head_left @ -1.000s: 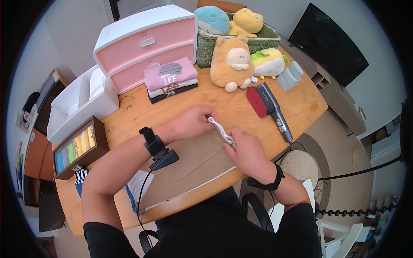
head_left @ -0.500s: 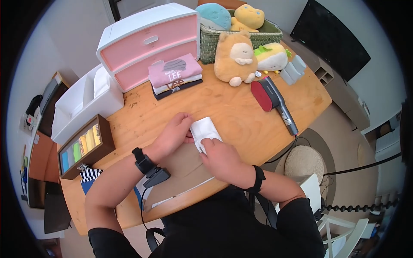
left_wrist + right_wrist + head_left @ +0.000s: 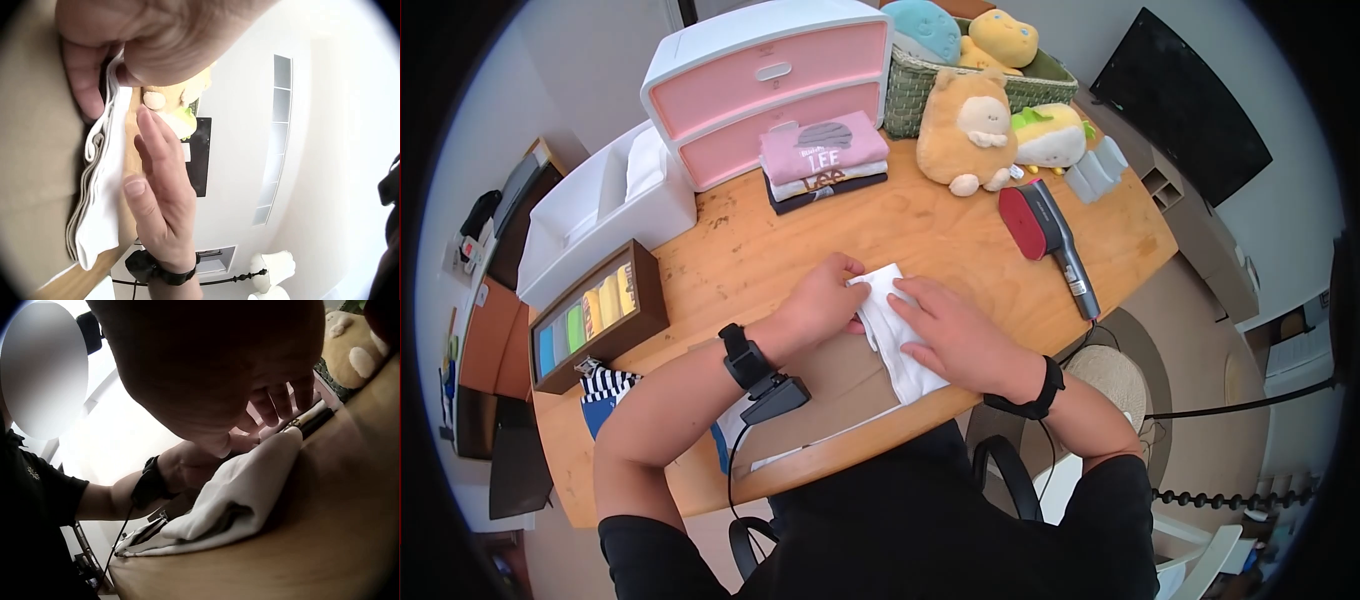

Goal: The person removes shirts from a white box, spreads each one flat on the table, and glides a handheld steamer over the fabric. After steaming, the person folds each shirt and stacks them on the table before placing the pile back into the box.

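The step in hand appears to be folding: the white cloth (image 3: 887, 335) lies as a layered, narrow strip across the right end of the tan fabric (image 3: 830, 375), on the wooden table (image 3: 730, 235) near its front edge. Whether the white and tan parts are one garment cannot be confirmed. The left hand (image 3: 818, 302) pinches the far end of the strip between thumb and fingers; the left wrist view shows stacked white and tan layers below this grip. The right hand (image 3: 960, 335) is released, its fingers extended over the strip; firm contact cannot be confirmed. The next move likely calls for maintaining the left grip, pressing the layers flat with the right palm and aligning the loose edges. The left wrist camera (image 3: 778, 399) overhangs the tan fabric, and its cable (image 3: 731, 470) crosses the table's front edge; either could snag the work. A folded shirt stack (image 3: 825, 160) sits beyond the hands, before the drawer unit (image 3: 730, 100). The handheld appliance (image 3: 1028, 225) and the bear plush (image 3: 960, 145) stand well apart from the cloth. To the left are the brown box (image 3: 650, 290), the white bin (image 3: 605, 243) and a striped cloth (image 3: 607, 385).
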Motion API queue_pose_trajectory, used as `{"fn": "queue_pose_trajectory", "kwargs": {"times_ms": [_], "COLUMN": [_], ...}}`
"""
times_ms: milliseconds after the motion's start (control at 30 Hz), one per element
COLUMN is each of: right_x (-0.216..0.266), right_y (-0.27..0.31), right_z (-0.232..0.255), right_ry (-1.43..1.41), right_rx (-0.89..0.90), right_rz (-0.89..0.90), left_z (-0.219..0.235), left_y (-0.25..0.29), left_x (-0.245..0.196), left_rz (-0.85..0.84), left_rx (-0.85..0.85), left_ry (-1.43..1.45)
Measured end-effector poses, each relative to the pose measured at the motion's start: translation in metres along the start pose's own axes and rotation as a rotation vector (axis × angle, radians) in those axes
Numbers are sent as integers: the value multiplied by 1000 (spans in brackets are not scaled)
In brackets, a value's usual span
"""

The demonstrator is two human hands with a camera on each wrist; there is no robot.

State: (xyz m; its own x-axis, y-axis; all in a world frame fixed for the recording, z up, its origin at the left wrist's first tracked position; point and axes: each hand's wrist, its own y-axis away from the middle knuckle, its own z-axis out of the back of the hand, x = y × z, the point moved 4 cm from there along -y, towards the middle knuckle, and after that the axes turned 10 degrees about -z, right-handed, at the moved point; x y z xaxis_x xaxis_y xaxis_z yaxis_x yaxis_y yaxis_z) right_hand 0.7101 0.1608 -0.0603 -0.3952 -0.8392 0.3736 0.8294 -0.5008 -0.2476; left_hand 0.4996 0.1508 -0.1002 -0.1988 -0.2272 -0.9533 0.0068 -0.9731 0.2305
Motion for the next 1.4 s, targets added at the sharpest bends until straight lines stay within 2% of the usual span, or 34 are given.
{"fn": "queue_pose_trajectory", "kwargs": {"times_ms": [200, 367, 433, 600, 733, 800, 867, 900, 1000, 1100, 1200, 1300, 1400], "right_x": [-3, -6, -6, 5, 3, 7, 21, 27, 74, 109, 152, 167, 168], "right_y": [-1, -23, -29, -45, -53, -56, -68, -76, -119, -158, -180, -183, -190], "right_z": [-17, -17, -22, -17, -29, -26, -20, -16, -23, -74, -107, -134, -141], "right_ry": [144, 180, 186, 336, 242, 274, 364, 411, 220, 107, -15, 13, 29], "right_rx": [255, 262, 301, 382, 434, 465, 442, 426, 440, 526, 439, 465, 471], "right_rz": [4, 72, 98, 169, 225, 216, 288, 320, 408, 542, 704, 735, 780], "left_z": [11, 24, 28, 24, 28, 35, 44, 47, 42, 30, 25, 21, 19], "left_y": [9, 20, 47, 141, 211, 239, 259, 267, 283, 281, 277, 276, 274], "left_x": [-6, -1, -3, -10, 13, 25, 35, 39, 50, 52, 52, 54, 55], "left_rz": [-114, -252, -358, -387, -429, -380, -357, -271, -59, -84, -96, -125, -205], "left_rx": [31, -58, -104, -95, -161, -290, -457, -480, -510, -530, -548, -565, -601], "left_ry": [-254, -445, -464, -569, -768, -937, -1049, -1031, -974, -973, -962, -912, -860]}}
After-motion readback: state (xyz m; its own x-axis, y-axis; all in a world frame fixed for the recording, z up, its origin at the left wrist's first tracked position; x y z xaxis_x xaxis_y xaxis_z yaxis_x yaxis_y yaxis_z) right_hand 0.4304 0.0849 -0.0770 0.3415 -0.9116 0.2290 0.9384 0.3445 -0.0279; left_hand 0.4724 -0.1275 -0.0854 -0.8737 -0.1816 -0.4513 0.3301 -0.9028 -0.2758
